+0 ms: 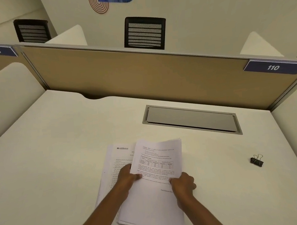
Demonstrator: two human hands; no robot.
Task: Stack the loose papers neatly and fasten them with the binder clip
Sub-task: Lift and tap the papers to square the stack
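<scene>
So: early stage, gathering not finished. Papers (155,166) lie on the desk (59,153) directly in front of the person, in two layers. An upper bundle sits skewed to the right, over a lower sheet (112,160) that pokes out on the left and at the near edge. Edges fan at the near corner, so nothing is squared. Left hand (126,175) grips the upper bundle's left edge, thumb laid on top, fingers curled under. Right hand (182,183) pinches the right edge of the same bundle, fingers curled round it. Whether the bundle is lifted clear of the lower sheet or resting on it, cannot tell. Binder clip (256,160) lies well apart to the right on the bare desk, black, wire handles up, untouched. A closed grey cable hatch (191,120) is set in the desk beyond the papers, near the tan partition (124,75). Judgement: roughly a third along. Left to do: bring the lower sheet under the bundle, knock the edges flush, fetch the clip, fasten it over one edge.
</scene>
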